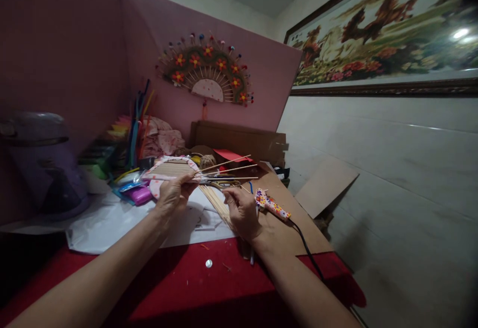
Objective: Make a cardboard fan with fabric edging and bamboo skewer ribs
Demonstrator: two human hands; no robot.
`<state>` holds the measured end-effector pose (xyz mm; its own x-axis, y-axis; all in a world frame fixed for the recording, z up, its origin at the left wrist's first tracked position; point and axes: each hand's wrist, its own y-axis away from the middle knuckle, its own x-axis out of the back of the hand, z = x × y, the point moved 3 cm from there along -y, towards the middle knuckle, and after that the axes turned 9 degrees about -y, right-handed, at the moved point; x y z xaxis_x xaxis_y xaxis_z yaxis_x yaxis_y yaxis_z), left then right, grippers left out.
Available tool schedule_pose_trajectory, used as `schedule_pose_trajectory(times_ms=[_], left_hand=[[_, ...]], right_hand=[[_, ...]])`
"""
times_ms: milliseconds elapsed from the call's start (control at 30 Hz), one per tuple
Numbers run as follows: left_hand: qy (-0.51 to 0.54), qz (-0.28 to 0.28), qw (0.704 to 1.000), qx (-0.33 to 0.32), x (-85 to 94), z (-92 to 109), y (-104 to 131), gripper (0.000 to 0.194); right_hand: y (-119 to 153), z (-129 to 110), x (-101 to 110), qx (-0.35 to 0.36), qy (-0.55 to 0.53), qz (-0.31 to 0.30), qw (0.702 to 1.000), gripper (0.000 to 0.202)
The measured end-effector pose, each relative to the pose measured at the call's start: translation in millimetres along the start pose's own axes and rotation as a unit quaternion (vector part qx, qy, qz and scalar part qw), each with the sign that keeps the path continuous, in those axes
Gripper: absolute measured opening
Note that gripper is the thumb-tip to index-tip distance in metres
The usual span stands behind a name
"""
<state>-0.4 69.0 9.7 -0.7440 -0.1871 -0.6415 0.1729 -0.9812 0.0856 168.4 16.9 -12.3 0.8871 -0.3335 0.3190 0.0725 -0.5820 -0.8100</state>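
Pale sticks (pixel 228 170) are fanning from the left hand (pixel 174 196), pinching them at the edge of the cardboard (pixel 172 169), right hand (pixel 242 209) curling nearby, hold unclear; stick-setting is apparently proceeding, calling for steady alignment.

The left hand (pixel 175 192) is covering part of the cardboard piece (pixel 170 169); glare (pixel 460 33) (upper right) is blotting the horse picture (pixel 358 44).

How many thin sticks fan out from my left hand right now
3: the top stick, the middle stick and the bottom stick, all pointing rightward from your left hand. More may be hidden behind it.
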Motion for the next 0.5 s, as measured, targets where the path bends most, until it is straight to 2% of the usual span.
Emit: schedule_pose_trajectory(times_ms=[500], left_hand=[[-0.006,-0.031,0.999,0.034,-2.2,-7.5,1.5,0.018]], right_hand=[[-2.2,6.5,-1.3,-0.033,-0.009,0.002,0.999,0.017]])
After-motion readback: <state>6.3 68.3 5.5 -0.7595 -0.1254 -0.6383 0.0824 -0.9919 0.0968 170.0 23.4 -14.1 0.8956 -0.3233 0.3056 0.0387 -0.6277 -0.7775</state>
